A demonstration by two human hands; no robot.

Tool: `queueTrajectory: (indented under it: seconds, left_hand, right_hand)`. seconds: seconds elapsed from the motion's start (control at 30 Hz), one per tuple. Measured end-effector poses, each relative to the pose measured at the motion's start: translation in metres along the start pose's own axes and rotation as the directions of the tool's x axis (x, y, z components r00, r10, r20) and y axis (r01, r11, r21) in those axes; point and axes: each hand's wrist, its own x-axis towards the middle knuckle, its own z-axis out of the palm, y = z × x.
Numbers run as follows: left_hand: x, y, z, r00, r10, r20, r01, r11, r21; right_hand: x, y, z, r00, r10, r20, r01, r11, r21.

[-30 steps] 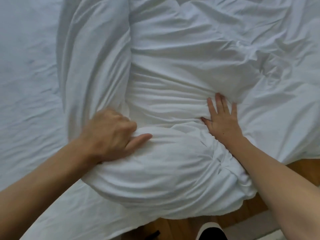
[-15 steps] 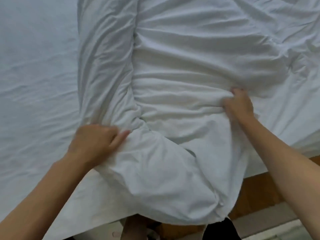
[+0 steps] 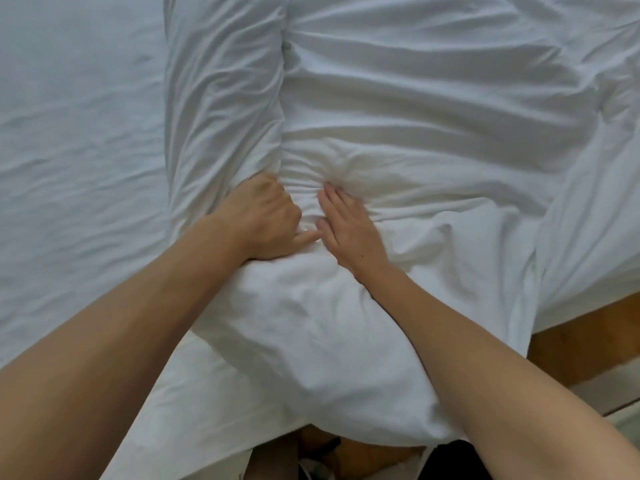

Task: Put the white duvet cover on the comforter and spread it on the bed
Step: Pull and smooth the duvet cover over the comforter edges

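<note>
The white duvet cover (image 3: 398,109) lies bunched over the comforter (image 3: 311,341) on the bed (image 3: 69,133), from centre toward 6 o'clock. The left hand (image 3: 263,220) grips a gathered fold; the right hand (image 3: 349,226) presses flat, fingers straight. Best to feed fabric evenly while pinning the filling. No writing is legible.

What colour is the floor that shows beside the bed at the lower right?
The floor is warm orange-brown, like wood; it shows in the head view, the only one.
</note>
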Motion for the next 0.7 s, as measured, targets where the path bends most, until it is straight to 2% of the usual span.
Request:
queueTrajectory:
  seconds: [0.07, 0.13, 0.17, 0.23, 0.3, 0.37, 0.47, 0.57, 0.63, 0.7]
  left_hand:
    - [-0.012, -0.001, -0.008, 0.997, -0.076, -0.027, 0.075, 0.997, -0.034]
    - [-0.032, -0.005, -0.029, 0.967, -0.162, -0.198, 0.139, 0.982, -0.128]
    - [-0.048, -0.009, -0.038, 0.918, -0.208, -0.338, 0.145, 0.968, -0.203]
    - [-0.093, -0.018, -0.043, 0.761, -0.254, -0.597, 0.075, 0.949, -0.307]
    - [-0.154, -0.024, -0.038, 0.702, -0.276, -0.656, 0.047, 0.938, -0.344]
    - [-0.221, -0.024, -0.014, 0.726, -0.334, -0.602, 0.111, 0.92, -0.376]
    - [-0.286, -0.015, 0.042, 0.746, -0.51, -0.429, 0.362, 0.85, -0.383]
    - [-0.28, -0.011, 0.084, 0.697, -0.681, -0.226, 0.593, 0.724, -0.351]
    - [-0.254, -0.021, 0.076, 0.668, -0.741, -0.06, 0.684, 0.644, -0.342]
    - [-0.233, -0.027, 0.052, 0.665, -0.747, 0.007, 0.709, 0.628, -0.321]
  right_hand:
    - [0.002, 0.008, 0.006, 0.999, -0.038, 0.021, 0.04, 0.992, -0.123]
    - [0.003, 0.016, 0.008, 0.999, -0.041, 0.002, 0.04, 0.971, -0.236]
    - [0.005, 0.019, 0.009, 0.999, -0.041, -0.009, 0.037, 0.961, -0.273]
    - [0.005, 0.019, 0.008, 0.999, -0.001, 0.036, 0.009, 0.972, -0.234]
    - [0.004, 0.013, 0.005, 0.994, 0.044, 0.105, -0.024, 0.982, -0.186]
    - [0.004, 0.014, 0.003, 0.996, 0.053, 0.068, -0.041, 0.984, -0.173]
    - [0.008, 0.016, 0.001, 0.998, 0.041, 0.044, -0.033, 0.984, -0.175]
    - [0.009, 0.01, 0.003, 0.998, 0.055, 0.002, -0.054, 0.981, -0.185]
    - [0.007, 0.006, 0.005, 0.998, 0.063, -0.025, -0.067, 0.977, -0.202]
    - [0.005, 0.002, 0.007, 0.998, 0.056, -0.039, -0.063, 0.972, -0.224]
